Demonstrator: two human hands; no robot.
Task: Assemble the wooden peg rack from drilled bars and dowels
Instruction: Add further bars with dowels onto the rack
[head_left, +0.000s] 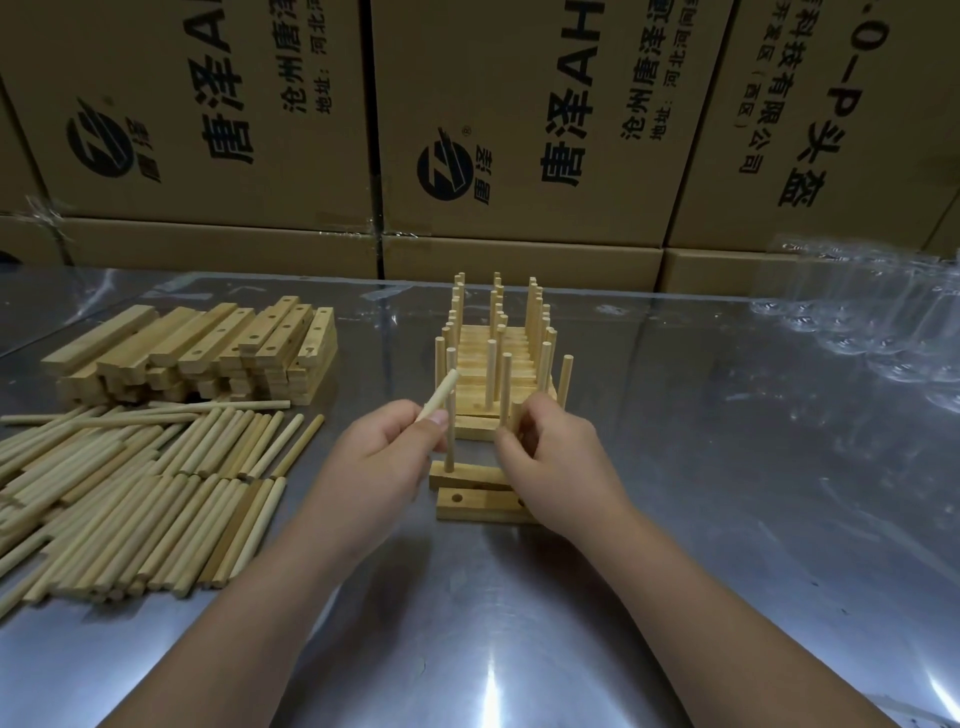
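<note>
The left hand (384, 452) pinches a tilted pale wooden dowel (441, 397) just above the pale drilled wooden bar (467, 474) on the steel table (727, 467); the right hand (550, 452) grips an upright dowel (505, 384) over the bar.

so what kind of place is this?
Probably a small workshop or warehouse assembly bench: printed cartons stacked behind a metal-topped table, bulk piles of dowels and drilled bars on the left, and a row of finished peg racks.

Right hand (550, 457) covers bars (470, 505) partly (grip unclear); dowel pile (130, 493) cropped at left.
</note>
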